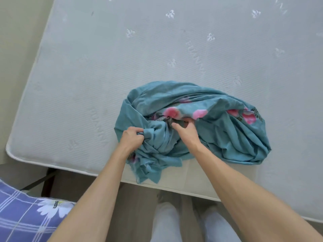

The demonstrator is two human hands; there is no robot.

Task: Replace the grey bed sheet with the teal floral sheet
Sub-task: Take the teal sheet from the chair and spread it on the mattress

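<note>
You've got one view only, a wide-angle head cam, so nothing is shared with a second view. It looks forward and steeply down from standing height at the near edge of the mattress (87, 70), close in. Your forearms enter from the bottom, and the left hand (131, 137) and right hand (186, 131) sit just below centre on the sheet (218, 137). The mattress corner falls at the left, and its top runs out of frame far and right. Floor and your legs fill the near bottom strip. Edges bow, lens distortion.

Bare white quilted mattress (157, 49) fills view. Beige wall (19, 41) at left. Wood-tone floor (136, 203) below. Blue plaid daisy-print cloth (26, 212) lower left. Soft, even light.
</note>
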